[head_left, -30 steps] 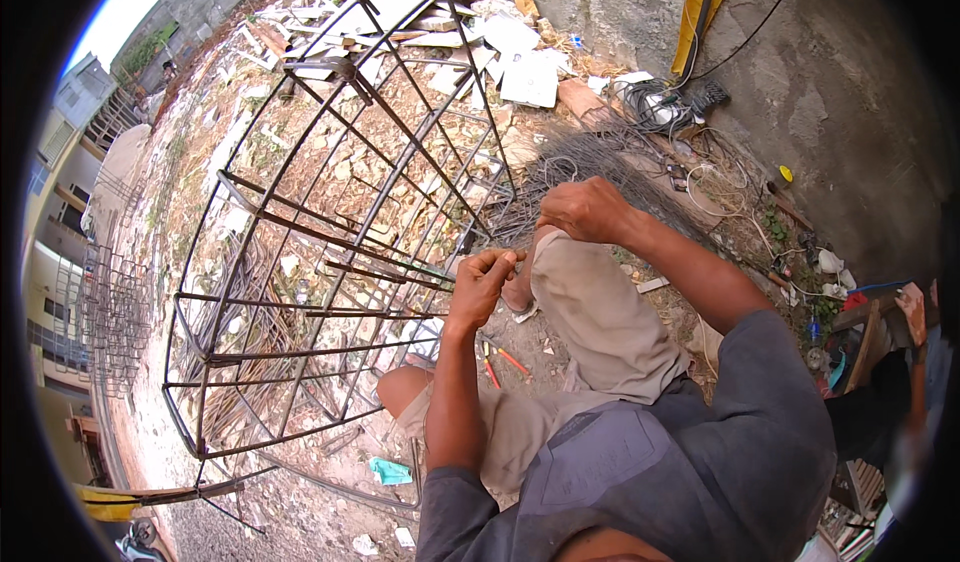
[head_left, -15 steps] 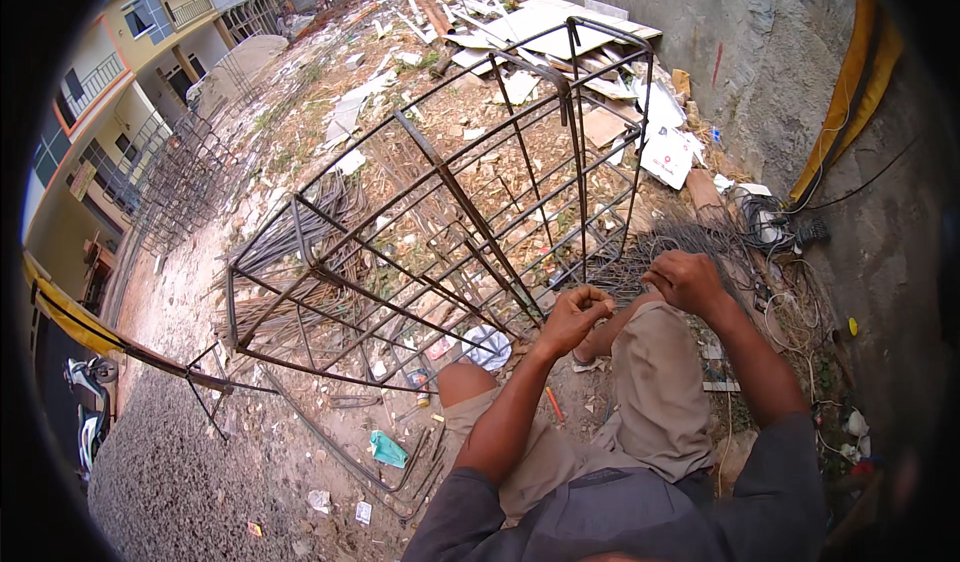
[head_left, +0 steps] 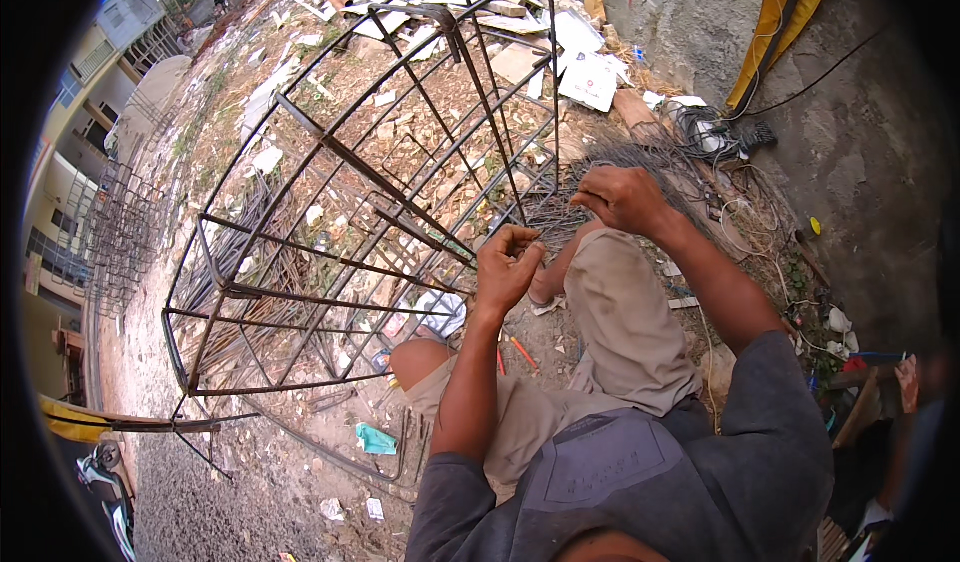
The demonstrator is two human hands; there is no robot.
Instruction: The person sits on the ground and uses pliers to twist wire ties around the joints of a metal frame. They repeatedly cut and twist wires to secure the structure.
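My left hand (head_left: pixel 508 265) is held up at the near side of a rebar cage (head_left: pixel 370 170), thumb and fingers drawn together in a pinch. My right hand (head_left: pixel 622 200) is raised a little farther right and higher, above my bent knee, its fingers curled closed. Whatever either hand pinches is too thin or too hidden to make out. The cage, made of dark steel bars with bent ties, stands tilted in front of me. A heap of thin dark steel wire or rods (head_left: pixel 640 162) lies behind my right hand.
An orange stick-like tool (head_left: pixel 523 353) lies on the ground between my legs. White boards (head_left: pixel 590 80) and rubble lie along the concrete wall (head_left: pixel 680 22). A cable coil (head_left: pixel 710 134) sits at right. Another person's hand (head_left: pixel 908 382) shows at the right edge.
The view has turned, shifting the cage left and upward in the picture. Both my hands have moved forward relative to my knees, the right one more. Another person's arm has appeared at right.
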